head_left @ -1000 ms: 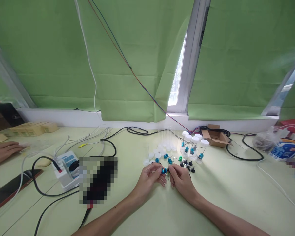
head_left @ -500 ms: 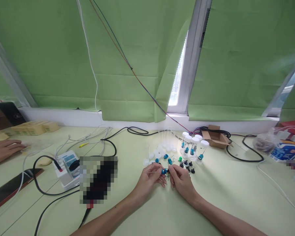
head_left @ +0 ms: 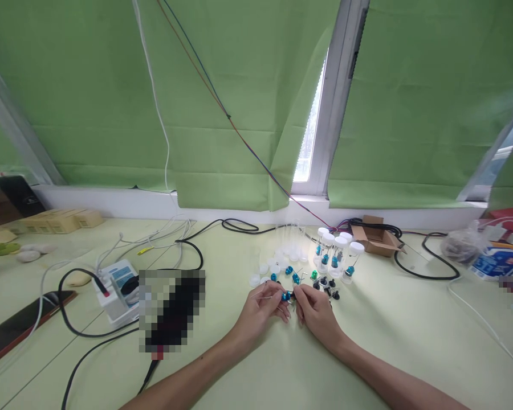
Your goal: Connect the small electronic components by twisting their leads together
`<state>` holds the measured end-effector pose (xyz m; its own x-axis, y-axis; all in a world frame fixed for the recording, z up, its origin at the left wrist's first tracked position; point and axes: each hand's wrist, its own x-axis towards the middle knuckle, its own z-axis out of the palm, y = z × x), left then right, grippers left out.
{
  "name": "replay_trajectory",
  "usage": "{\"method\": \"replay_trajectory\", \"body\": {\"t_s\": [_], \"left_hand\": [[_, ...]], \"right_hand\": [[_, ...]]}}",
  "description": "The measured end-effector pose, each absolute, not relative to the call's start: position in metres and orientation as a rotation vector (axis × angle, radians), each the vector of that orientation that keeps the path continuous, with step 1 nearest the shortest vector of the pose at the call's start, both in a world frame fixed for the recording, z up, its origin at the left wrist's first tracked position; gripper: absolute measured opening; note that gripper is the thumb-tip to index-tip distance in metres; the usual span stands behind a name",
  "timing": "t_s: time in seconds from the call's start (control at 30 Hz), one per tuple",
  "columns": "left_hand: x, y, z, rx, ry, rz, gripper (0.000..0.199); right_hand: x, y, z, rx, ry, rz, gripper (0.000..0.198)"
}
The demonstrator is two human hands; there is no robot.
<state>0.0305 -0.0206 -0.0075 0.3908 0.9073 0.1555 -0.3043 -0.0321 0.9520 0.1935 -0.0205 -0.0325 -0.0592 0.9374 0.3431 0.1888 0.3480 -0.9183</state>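
My left hand (head_left: 259, 307) is closed, its thumb and fingers pinching a small shiny blue metal part (head_left: 286, 296) with a thin rod trailing leftward. Against the part's right end, my right hand (head_left: 318, 313) pinches a small dark piece, mostly hidden by the fingertips. Just beyond my hands lie more blue parts (head_left: 296, 279), a green part (head_left: 314, 274) and several black knob-like pieces (head_left: 336, 294). Capped clear tubes (head_left: 350, 259) with blue parts inside stand behind these. White caps (head_left: 255, 279) and uncapped clear tubes (head_left: 297, 242) are at the back left of my hands.
An open cardboard box (head_left: 374, 242) sits at the back right beside black cables. To the left are a white power strip (head_left: 115, 293), a phone (head_left: 21, 324) and yellowish blocks (head_left: 62, 221). A blue-and-white packet (head_left: 498, 263) lies far right. Cables cross the table.
Another person's hand at the far left has gone out of view, uncovering pale rounded items there. My own hands stay in nearly the same place, still on the blue part.
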Motion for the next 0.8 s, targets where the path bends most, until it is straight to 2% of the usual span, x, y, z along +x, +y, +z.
{"method": "replay_trajectory", "body": {"t_s": [0.47,0.8], "left_hand": [[0.0308,-0.0211,-0.0083,1.206,0.634,1.088,0.021],[0.03,-0.0206,-0.0076,1.194,0.63,1.11,0.02]], "right_hand": [[0.1937,-0.0209,-0.0324,-1.055,-1.527,0.861,0.047],[0.1949,-0.0206,-0.0332,-0.985,-1.541,0.984,0.041]]}}
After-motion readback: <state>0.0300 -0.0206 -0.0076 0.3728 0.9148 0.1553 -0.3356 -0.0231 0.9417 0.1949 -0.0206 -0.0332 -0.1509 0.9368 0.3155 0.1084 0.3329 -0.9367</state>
